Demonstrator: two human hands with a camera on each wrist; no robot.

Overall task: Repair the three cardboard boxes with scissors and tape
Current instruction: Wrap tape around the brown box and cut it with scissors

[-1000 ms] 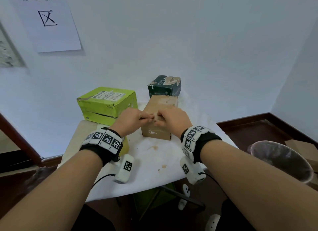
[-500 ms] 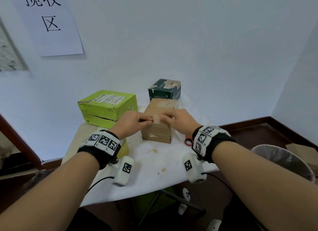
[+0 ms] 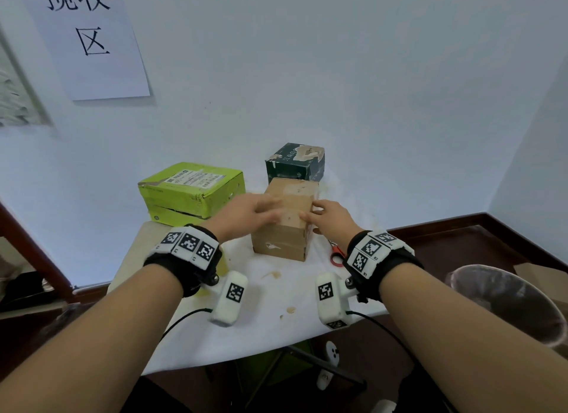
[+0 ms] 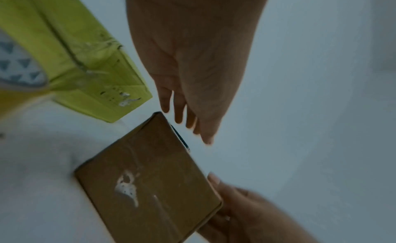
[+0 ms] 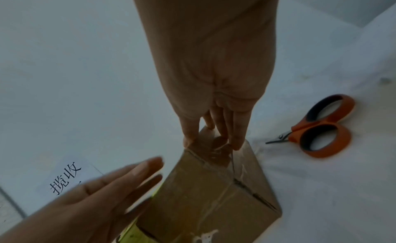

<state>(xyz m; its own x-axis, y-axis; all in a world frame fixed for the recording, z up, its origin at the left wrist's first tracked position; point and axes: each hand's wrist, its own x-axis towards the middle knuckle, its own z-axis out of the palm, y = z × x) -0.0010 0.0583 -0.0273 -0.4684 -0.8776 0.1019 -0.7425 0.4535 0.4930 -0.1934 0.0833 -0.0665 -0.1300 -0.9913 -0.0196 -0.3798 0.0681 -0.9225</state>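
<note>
A brown cardboard box [image 3: 284, 225] stands mid-table with clear tape [image 5: 212, 150] over its top edge. My left hand [image 3: 252, 211] lies flat over the box top, fingers straight [image 4: 188, 118]; whether they touch the top I cannot tell. My right hand [image 3: 327, 219] is at the box's right top edge, and its straight fingers [image 5: 235, 136] press the tape down. Orange-handled scissors [image 5: 317, 126] lie on the table to the right of the box. A lime green box [image 3: 190, 191] sits at the left and a dark green box [image 3: 295, 163] behind the brown one.
The white-covered table [image 3: 270, 314] is small, and its front edge is near my wrists. A lined waste bin [image 3: 504, 302] stands on the floor at the right. A yellow object [image 3: 226, 266] is partly hidden under my left wrist. The wall is just behind the boxes.
Both hands were curled together over the middle of the box top. Now the left hand has spread flat across the top and the right has slid to the right edge, uncovering the scissors.
</note>
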